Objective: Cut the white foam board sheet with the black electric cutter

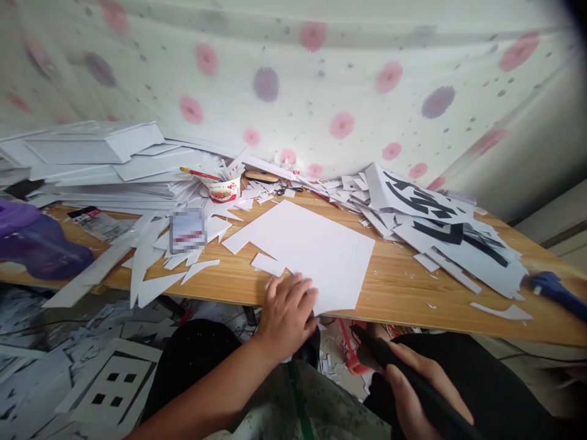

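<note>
A large white foam board (316, 244) with a notched left side lies flat near the middle of the wooden table. My left hand (288, 311) rests at its lower left edge by the table front, fingers bent over the board and pressing on it. Its thumb is mostly hidden. Just above those fingers is a small white offcut (268, 264). Below the table edge, over my lap, my right hand (419, 382) is wrapped round a long black-handled tool (398, 366). The tool points up and left; its kind is unclear from this angle.
White board pieces (105, 153) are stacked at the back left, beside a paper tub (224, 188) of scraps. Scissors (288, 190) lie behind the board. Black-lettered sheets (422, 211) and a blue tool (557, 290) are on the right. A purple bottle (41, 238) stands left.
</note>
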`<action>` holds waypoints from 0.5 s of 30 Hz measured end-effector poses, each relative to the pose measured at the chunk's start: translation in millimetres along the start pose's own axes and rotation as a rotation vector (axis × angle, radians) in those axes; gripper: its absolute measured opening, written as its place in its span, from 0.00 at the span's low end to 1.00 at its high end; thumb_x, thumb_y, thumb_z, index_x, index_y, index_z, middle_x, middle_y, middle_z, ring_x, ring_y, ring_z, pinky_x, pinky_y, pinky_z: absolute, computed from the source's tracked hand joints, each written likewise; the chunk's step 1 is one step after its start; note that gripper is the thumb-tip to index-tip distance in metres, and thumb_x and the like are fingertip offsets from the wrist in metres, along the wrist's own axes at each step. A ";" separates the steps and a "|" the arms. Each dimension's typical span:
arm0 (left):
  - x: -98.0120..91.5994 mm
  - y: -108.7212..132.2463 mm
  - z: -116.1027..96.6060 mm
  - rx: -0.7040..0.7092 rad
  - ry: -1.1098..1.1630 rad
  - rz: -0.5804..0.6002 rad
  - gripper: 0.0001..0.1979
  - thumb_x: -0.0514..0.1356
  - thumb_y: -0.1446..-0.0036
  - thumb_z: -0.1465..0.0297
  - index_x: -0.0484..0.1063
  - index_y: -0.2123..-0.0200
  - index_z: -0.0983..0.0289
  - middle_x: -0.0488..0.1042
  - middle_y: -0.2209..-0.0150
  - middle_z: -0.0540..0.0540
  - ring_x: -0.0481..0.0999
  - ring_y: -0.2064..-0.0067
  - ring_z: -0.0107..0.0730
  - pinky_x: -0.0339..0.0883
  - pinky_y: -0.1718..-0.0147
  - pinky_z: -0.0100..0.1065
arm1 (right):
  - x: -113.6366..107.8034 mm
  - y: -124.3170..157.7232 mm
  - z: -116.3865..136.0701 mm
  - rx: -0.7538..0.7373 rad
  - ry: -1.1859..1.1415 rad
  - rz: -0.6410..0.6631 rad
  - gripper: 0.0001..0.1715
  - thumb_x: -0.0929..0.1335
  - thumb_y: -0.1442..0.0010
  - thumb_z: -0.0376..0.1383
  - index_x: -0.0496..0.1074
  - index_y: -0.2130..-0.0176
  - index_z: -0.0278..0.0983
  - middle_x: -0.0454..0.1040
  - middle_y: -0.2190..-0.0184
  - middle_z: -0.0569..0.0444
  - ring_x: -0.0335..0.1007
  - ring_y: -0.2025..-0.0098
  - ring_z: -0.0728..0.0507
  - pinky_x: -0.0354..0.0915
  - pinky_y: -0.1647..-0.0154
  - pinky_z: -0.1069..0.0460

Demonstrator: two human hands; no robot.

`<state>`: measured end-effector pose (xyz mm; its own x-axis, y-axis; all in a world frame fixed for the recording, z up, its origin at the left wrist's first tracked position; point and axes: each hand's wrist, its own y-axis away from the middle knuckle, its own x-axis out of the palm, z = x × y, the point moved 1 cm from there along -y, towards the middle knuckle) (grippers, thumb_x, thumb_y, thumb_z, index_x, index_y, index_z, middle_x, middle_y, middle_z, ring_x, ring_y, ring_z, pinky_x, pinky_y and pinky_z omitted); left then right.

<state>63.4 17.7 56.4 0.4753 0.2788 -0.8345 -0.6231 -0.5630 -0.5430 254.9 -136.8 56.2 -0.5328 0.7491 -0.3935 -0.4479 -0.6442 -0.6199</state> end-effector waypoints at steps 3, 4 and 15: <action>-3.3 -0.2 -5.5 0.010 -0.001 0.045 0.23 0.64 0.44 0.57 0.67 0.47 0.54 0.70 0.41 0.50 0.63 0.38 0.47 0.48 0.39 0.55 | 3.0 -6.0 -5.8 0.259 -0.272 -0.110 0.15 0.74 0.46 0.44 0.78 0.62 0.35 0.81 0.69 0.46 0.79 0.74 0.41 0.75 0.78 0.52; -4.0 -1.4 -6.8 0.005 0.000 0.070 0.25 0.65 0.45 0.57 0.66 0.45 0.53 0.68 0.40 0.49 0.62 0.37 0.49 0.50 0.39 0.56 | 5.0 -8.3 -6.8 0.308 -0.349 -0.112 0.16 0.75 0.47 0.44 0.78 0.63 0.35 0.81 0.69 0.46 0.79 0.75 0.41 0.75 0.79 0.51; -7.8 -21.4 1.6 0.202 -0.045 0.177 0.23 0.65 0.45 0.61 0.68 0.47 0.56 0.71 0.42 0.46 0.67 0.40 0.50 0.68 0.43 0.49 | 15.3 -6.1 -5.1 0.560 -0.504 -0.143 0.16 0.76 0.51 0.45 0.78 0.64 0.38 0.82 0.68 0.46 0.80 0.70 0.38 0.71 0.81 0.52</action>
<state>72.1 28.8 74.4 0.3224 0.2264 -0.9191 -0.8075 -0.4409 -0.3918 253.0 -120.6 50.5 -0.6455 0.7565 0.1052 -0.7622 -0.6292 -0.1521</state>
